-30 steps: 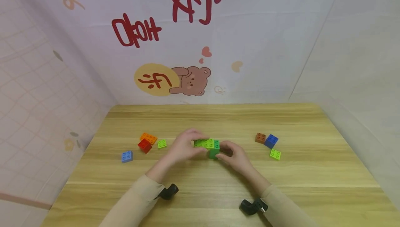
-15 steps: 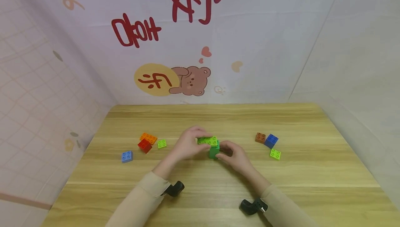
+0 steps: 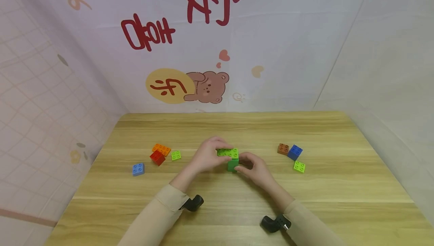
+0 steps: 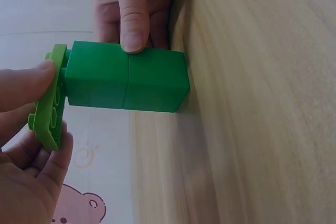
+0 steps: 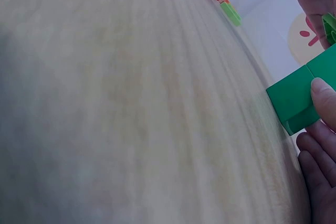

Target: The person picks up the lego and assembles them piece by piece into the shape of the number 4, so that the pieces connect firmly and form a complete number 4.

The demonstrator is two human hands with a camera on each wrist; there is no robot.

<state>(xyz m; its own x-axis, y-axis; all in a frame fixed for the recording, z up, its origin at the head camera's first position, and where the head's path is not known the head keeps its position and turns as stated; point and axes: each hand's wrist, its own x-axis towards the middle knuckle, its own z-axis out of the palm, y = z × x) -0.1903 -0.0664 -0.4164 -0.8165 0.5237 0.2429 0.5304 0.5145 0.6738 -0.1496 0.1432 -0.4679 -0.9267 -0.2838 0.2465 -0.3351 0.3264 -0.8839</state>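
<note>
Near the middle of the table in the head view, my left hand [image 3: 207,156] pinches a flat lime-green building brick [image 3: 228,152] between thumb and fingers. It lies over the top of a dark green stack [image 3: 232,166] made of two bricks. My right hand [image 3: 257,170] grips that stack from the right, thumb on the near side. In the left wrist view the lime-green brick [image 4: 51,109] sits slightly tilted right at the studs of the upright stack [image 4: 126,77], its far end jutting past the side. The stack's foot is at the tabletop.
On the left of the wooden table [image 3: 217,129] lie an orange brick [image 3: 161,149], a red brick [image 3: 157,158], a small lime brick [image 3: 176,155] and a light blue brick [image 3: 138,169]. On the right are brown [image 3: 283,148], blue [image 3: 295,152] and lime [image 3: 299,166] bricks.
My left hand has moved right with the flat lime-green brick, which now covers the stack's top, where studs showed a second ago. My right hand has stayed in place on the stack.
</note>
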